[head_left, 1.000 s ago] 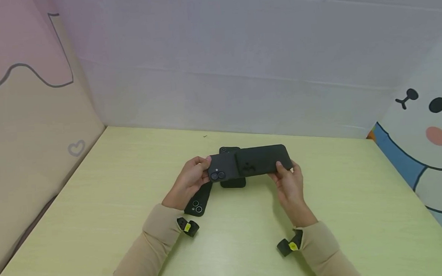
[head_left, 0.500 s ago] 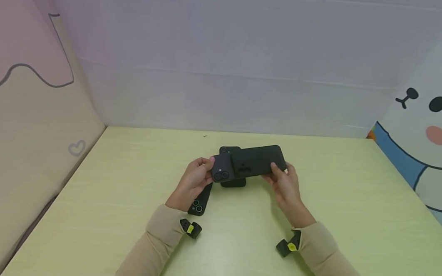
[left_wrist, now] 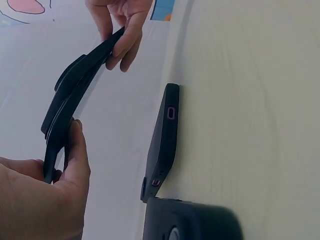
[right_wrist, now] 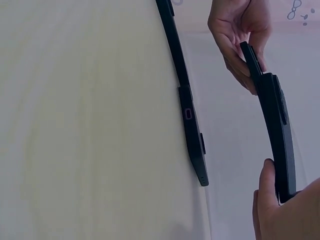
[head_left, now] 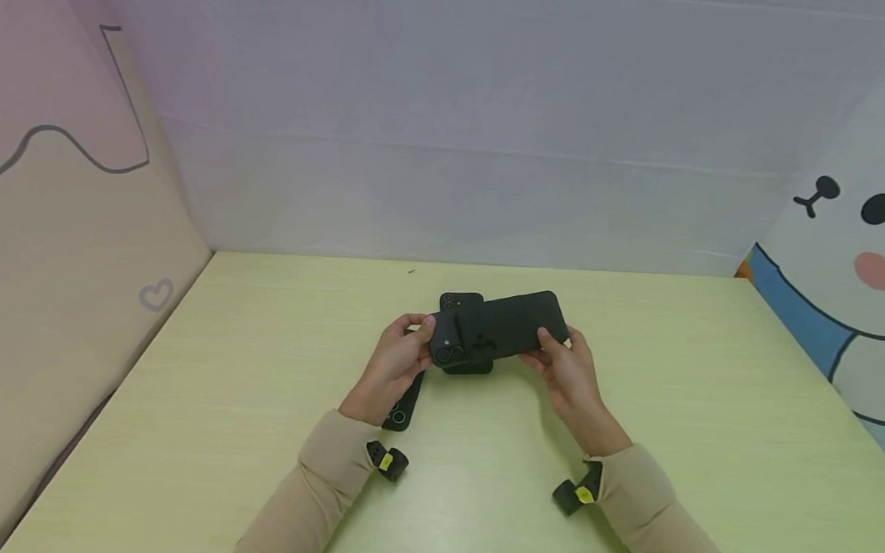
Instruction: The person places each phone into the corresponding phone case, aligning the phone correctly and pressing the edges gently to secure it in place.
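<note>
My left hand pinches the left end of a dark phone with two camera lenses. My right hand grips the right end of a black phone, thumb on its face. The right-hand phone overlaps the left-hand one, covering its right part; both are held above the table. In the right wrist view the two phones lie nearly flat against each other. Beneath them another black phone lies on the table, partly hidden. A further phone with ringed lenses lies partly behind my left hand.
The pale yellow table stretches around the hands. A whitish cloth wall rises at its back edge. Printed panels stand at the left and at the right, the right one showing a cartoon bear.
My hands have drawn closer: the left moved right, the right moved slightly left. The overlap between the two held phones has grown, and less of the left-hand phone shows.
</note>
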